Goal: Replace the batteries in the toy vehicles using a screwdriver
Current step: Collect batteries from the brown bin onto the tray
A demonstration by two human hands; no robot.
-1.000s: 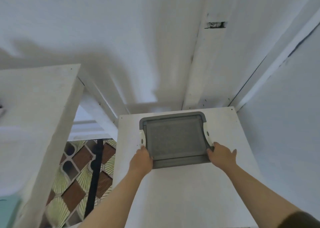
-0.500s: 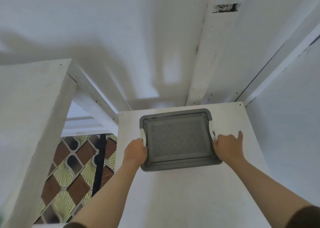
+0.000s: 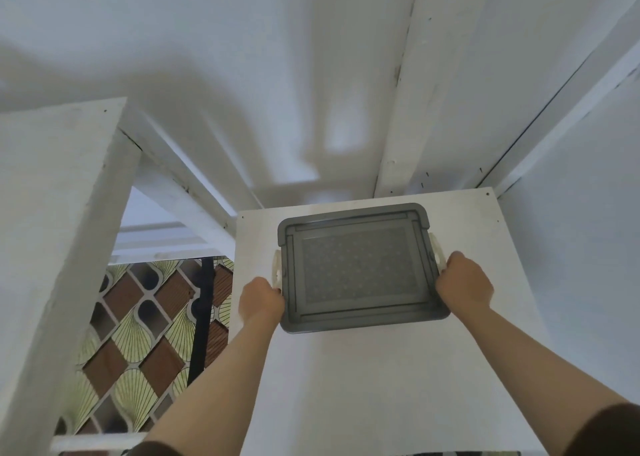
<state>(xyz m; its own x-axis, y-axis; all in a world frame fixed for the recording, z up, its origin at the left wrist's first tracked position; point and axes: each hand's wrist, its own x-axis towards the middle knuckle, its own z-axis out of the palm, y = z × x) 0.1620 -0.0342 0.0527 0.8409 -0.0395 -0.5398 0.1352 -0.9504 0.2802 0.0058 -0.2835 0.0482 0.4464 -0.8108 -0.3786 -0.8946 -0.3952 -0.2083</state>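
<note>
The grey box (image 3: 356, 268) has slid nearer across the white shelf (image 3: 346, 386), so the fetching is under way; no toy or screwdriver shows yet. The left hand (image 3: 261, 300) grips its left edge by the white handle (image 3: 277, 268). The right hand (image 3: 465, 284), its fingers raised a moment ago, now seems curled tight round the right edge, with the fingertips hidden.
</note>
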